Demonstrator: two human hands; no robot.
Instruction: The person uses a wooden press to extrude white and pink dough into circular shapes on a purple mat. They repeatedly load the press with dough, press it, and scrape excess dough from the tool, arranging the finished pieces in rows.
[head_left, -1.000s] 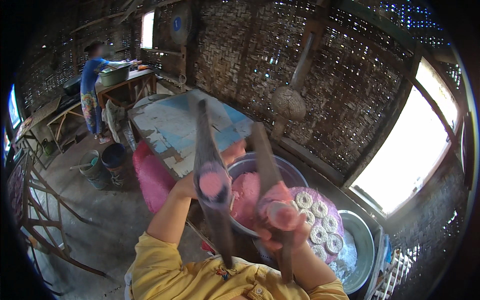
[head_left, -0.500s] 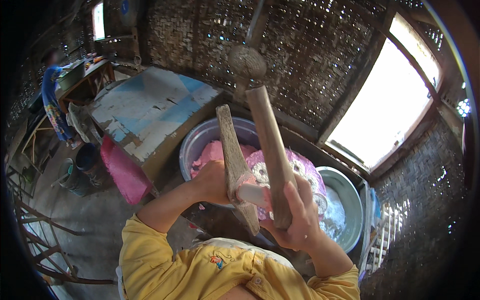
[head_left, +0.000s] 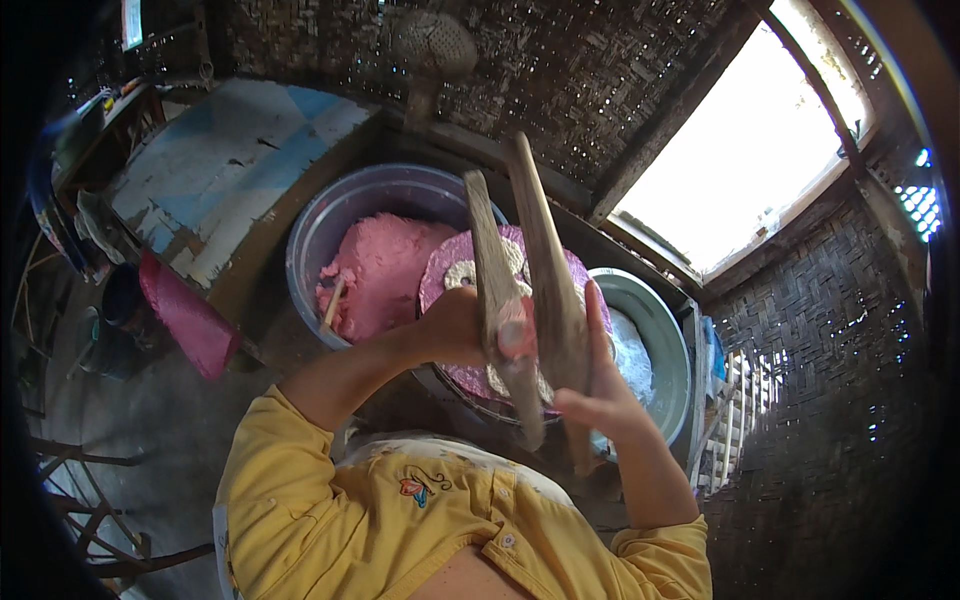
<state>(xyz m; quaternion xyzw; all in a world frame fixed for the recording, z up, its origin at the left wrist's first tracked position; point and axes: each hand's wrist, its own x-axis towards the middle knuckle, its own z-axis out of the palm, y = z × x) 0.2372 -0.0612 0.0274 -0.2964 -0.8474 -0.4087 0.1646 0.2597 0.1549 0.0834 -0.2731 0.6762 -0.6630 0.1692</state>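
Your left hand [head_left: 455, 328] touches the left wooden piece [head_left: 487, 250], its fingers too hidden to tell their grip; your right hand [head_left: 612, 400] grips the right wooden piece [head_left: 547, 250], thumb across it; pink dough [head_left: 516, 330] shows between both pieces, above the purple mat [head_left: 437, 264] bearing white rings [head_left: 461, 273]

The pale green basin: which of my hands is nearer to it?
Right. Your right hand overlaps the left side of the basin in view; your left hand is farther left, partly behind a wooden piece.
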